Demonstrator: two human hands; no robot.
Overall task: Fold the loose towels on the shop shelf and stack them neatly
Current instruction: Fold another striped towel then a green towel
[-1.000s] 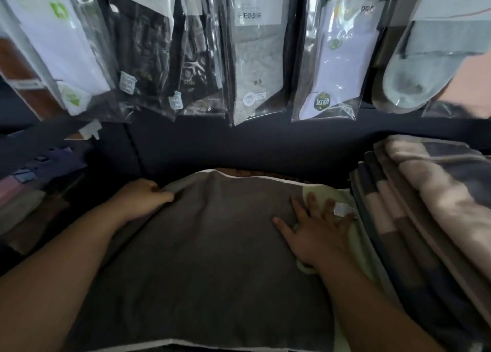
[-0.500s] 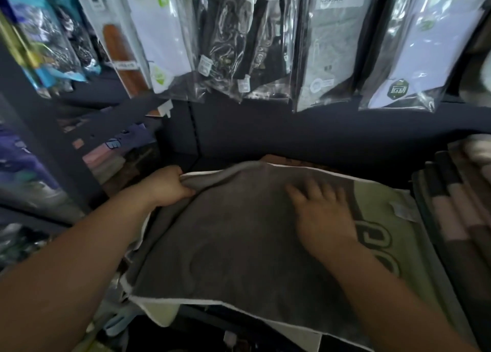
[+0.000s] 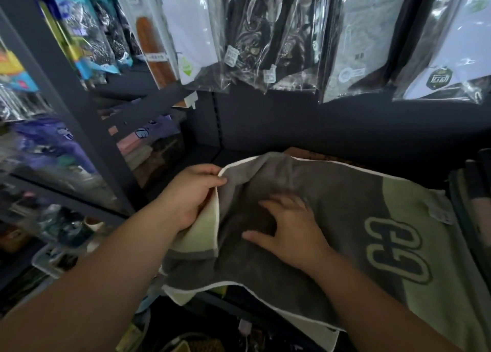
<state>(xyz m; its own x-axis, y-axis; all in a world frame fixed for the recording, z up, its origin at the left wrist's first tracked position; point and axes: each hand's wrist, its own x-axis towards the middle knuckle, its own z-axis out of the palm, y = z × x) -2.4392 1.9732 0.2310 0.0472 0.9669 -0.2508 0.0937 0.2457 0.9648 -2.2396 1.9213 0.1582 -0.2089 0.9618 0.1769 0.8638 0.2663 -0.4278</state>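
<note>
A grey and pale green towel (image 3: 342, 205) with a white border and dark blue letters lies spread on the shop shelf. My left hand (image 3: 194, 195) grips its left edge, lifted and turned so the pale green underside shows. With fingers spread, my right hand (image 3: 289, 227) presses flat on the grey part near the middle. The towel's near edge hangs over the shelf front.
Packaged socks (image 3: 353, 38) hang on hooks above the shelf. A stack of folded towels (image 3: 478, 192) sits at the far right edge. A dark shelf post (image 3: 71, 107) stands at the left, with more packaged goods (image 3: 47, 144) behind it.
My left hand has lifted and turned the towel's left edge, showing its green underside. My right hand has slid left over the grey part. The view has swung left.
</note>
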